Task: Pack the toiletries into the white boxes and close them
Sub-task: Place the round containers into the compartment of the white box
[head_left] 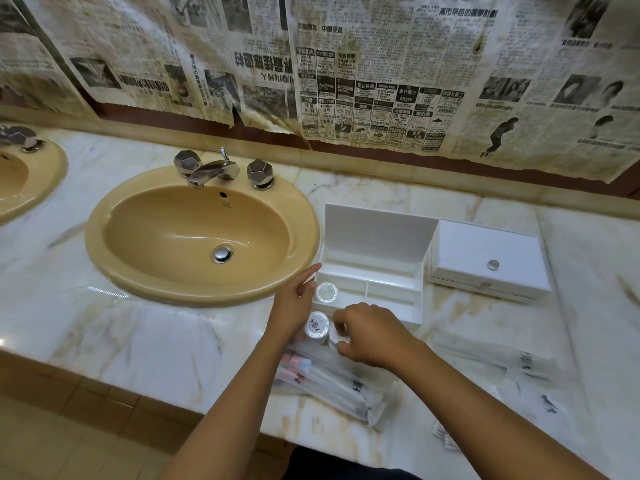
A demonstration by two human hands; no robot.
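hands at the open box, one puck already inside

head view: the right hand (372,336) hovers over a round white puck (335,335) on the counter (145,344), thumb and forefinger curled close around its edge; whether they actually pinch it cannot be told. just left of that grip stands a second puck (316,326), touching the heel of the left hand (294,306). the left hand is loose and holds nothing, forefinger stretched out toward the near left corner of the open box (375,289). just beyond the right fingers, a third puck (326,292) sits in the box's front left compartment; the lid stands upright at the back. right of the open box, touching or nearly so, is a closed box (488,259) with a small knob on its lid. under the right wrist lie clear sachets (332,382) of toiletries, with more sachets (526,362) to its right. the sink (194,233) is well left of both hands.
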